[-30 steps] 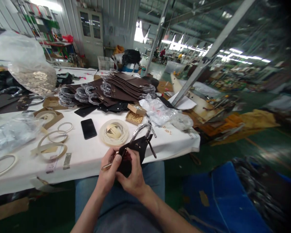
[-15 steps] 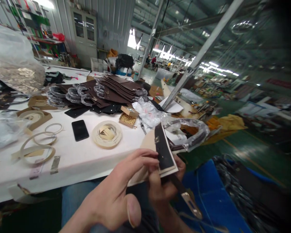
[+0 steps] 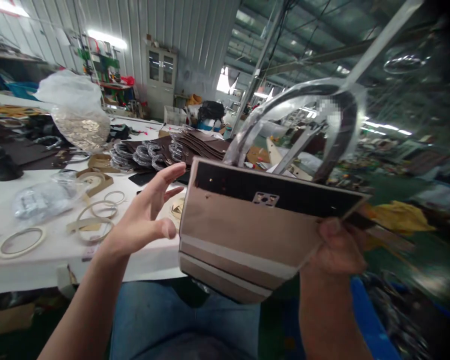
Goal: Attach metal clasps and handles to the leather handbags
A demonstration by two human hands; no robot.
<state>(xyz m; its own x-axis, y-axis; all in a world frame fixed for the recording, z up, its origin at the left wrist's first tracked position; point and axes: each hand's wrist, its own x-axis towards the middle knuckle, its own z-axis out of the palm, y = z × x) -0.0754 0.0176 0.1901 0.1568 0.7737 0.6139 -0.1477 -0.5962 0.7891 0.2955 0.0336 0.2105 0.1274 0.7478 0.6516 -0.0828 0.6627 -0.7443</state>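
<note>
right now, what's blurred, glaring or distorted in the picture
Head view: the right hand looks soft with blur; head view: the plastic-wrapped handle catches glare, a tube light burns white, the top right corner goes black.

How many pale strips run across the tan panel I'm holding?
2 in view: the upper strip crosses the tan panel below its middle; the lower strip lies beneath it, nearer the bottom. More may be hidden on the far side.
</note>
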